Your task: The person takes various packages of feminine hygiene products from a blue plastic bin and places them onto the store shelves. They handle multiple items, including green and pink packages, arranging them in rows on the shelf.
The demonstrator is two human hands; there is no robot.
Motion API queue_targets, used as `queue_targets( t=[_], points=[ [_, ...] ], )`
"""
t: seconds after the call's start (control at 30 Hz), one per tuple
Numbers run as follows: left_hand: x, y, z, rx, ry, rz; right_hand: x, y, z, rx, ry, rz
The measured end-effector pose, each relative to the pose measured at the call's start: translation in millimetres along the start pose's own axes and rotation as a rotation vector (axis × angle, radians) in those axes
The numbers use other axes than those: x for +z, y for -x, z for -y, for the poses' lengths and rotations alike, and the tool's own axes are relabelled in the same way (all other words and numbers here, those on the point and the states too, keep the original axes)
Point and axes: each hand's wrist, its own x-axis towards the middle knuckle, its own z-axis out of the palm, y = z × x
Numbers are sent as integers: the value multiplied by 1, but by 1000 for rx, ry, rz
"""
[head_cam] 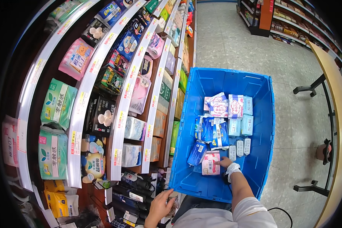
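Observation:
In front of me a blue plastic crate (221, 190) holds several packs of sanitary pads. My right hand (225, 163) reaches inside and grips the right edge of a pink pack (210, 164); a finger lies over its front, and the other fingers are partly hidden. Beside that pack is a dark blue pack (197, 154). Further in are blue-and-white packs (220, 134), a purple-and-white pack (235, 106) and light blue packs (247, 124). My left hand (161, 205) is empty, fingers apart, by the crate's near left corner.
Tall shelving with sanitary packs, such as a green pack (59, 104), rises close on the left. Folded umbrellas (134, 193) hang low beside my left hand. A wooden-topped table (337, 136) with black legs stands right. More shelves (293, 22) are further off across the tiled floor (216, 42).

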Motion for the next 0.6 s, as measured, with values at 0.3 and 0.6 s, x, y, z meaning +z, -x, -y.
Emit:
queue_targets(
  t=[0.3, 0.6],
  points=[
    [4, 9, 4, -21, -40, 20, 31, 11, 20, 63, -44, 3],
    [7, 13, 4, -51, -12, 64, 46, 10, 13, 262, -672, 55]
  ],
)
